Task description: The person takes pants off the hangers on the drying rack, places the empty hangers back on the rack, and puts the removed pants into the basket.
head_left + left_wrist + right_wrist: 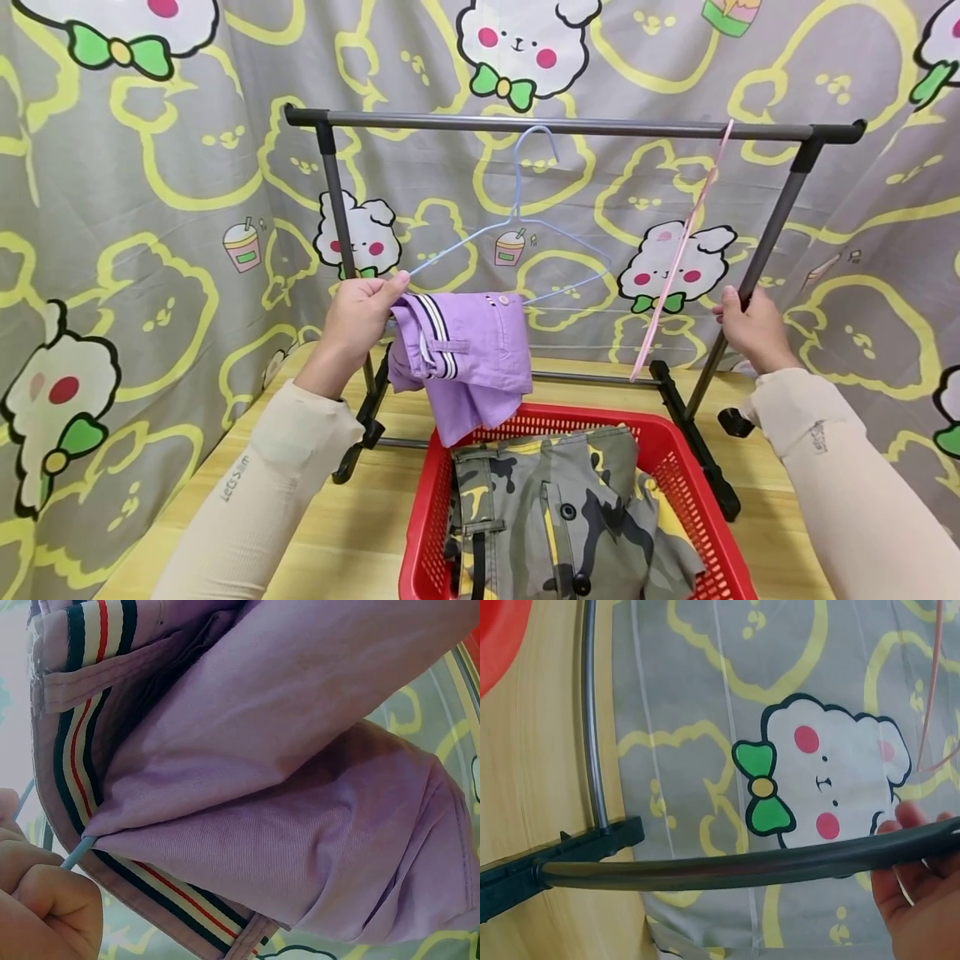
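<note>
While the left hand (363, 315) pinches the blue hanger (516, 218), the right hand (756, 329) grips the rack upright (780, 221)

As the head view shows, the purple garment (483, 342) hangs near the centre, toward six o'clock, with hanger wire showing on both sides of it. The left hand, at nine o'clock, has its fingers clamped on the wire; the left wrist view shows that wire entering the cloth at the striped waistband. At three o'clock, the right hand's fingers close round the rack upright. The hook overlaps the rail (450, 122) near twelve o'clock; whether it bears there cannot be told. A pink hanger (678, 258) hangs between two and three o'clock; the red basket (422, 508), holding a camouflage garment (525, 483), sits between five and six.

For sound handling, the pinch should be firm, since cloth would likely slide on thin wire; the upright probably needs steadying without pushing, lest the frame shift.
</note>
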`<action>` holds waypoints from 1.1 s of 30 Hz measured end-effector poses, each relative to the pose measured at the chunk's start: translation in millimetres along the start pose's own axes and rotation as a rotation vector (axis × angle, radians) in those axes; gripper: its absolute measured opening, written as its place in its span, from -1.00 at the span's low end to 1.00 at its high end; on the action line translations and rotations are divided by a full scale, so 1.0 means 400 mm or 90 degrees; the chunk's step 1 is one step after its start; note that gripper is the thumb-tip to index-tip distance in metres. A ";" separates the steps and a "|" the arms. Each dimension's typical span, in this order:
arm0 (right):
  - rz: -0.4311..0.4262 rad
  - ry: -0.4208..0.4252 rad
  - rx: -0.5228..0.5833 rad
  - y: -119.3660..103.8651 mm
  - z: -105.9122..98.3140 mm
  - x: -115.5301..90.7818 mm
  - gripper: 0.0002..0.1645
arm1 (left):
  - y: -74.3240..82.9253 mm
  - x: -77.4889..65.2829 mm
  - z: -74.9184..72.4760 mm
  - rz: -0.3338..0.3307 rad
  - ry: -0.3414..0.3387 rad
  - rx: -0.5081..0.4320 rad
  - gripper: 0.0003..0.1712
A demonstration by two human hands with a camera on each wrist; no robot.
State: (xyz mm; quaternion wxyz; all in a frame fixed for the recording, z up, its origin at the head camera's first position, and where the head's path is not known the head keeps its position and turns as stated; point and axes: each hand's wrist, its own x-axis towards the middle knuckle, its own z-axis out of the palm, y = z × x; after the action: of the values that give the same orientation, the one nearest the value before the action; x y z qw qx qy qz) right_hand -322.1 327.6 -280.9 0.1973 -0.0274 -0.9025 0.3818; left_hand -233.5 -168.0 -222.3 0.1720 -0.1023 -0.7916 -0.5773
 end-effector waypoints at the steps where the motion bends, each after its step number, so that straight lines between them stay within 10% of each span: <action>1: 0.003 0.000 -0.007 0.000 0.000 -0.002 -0.23 | -0.001 0.000 0.000 0.000 0.001 0.001 -0.39; 33: -0.064 0.196 -0.046 -0.024 0.001 -0.071 -0.56 | -0.017 0.001 0.010 0.016 0.012 0.025 -0.36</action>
State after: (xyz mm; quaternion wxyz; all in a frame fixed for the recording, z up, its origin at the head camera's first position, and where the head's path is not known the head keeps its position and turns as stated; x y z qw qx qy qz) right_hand -295.2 314.9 -283.9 0.3511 -0.0475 -0.8751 0.3296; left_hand -236.8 -166.1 -229.2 0.1887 -0.1030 -0.7997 -0.5607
